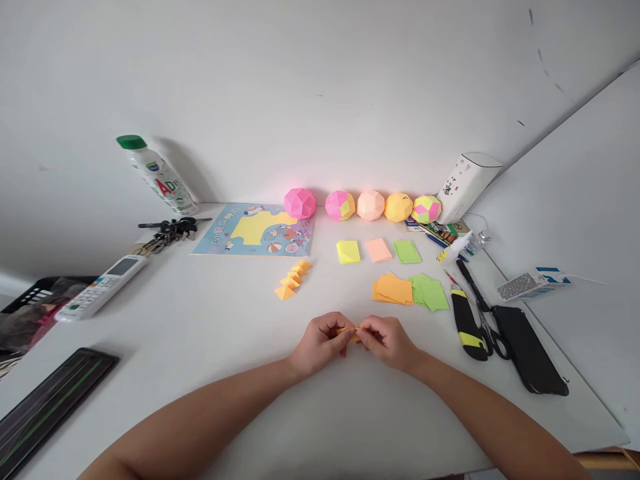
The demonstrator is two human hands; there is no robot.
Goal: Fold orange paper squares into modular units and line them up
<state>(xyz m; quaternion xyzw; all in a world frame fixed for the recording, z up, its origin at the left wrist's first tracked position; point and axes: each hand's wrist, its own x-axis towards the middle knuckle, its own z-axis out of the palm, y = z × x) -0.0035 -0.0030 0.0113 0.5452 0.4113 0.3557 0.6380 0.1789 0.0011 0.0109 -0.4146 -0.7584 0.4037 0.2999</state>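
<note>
Between both hands is a small folded piece of orange paper (355,337), mostly covered by fingers. My left hand (323,341) pinches its left side, and my right hand (387,341) pinches the right. Beyond my left hand lies a row of folded orange paper units (293,279). Past my right hand are loose orange paper sheets (394,289), partly overlapping green paper sheets (431,293). Farther back sit a yellow pad (349,251), a peach pad (379,249) and a green pad (407,251).
Several paper balls (371,206) line the wall. A utility knife (467,323), scissors (487,327), a black phone (530,350) and a glue bottle (454,247) lie right. Leftward are a blue picture sheet (220,233), keys (175,229), a remote (103,287) and a spray-white bottle (160,177).
</note>
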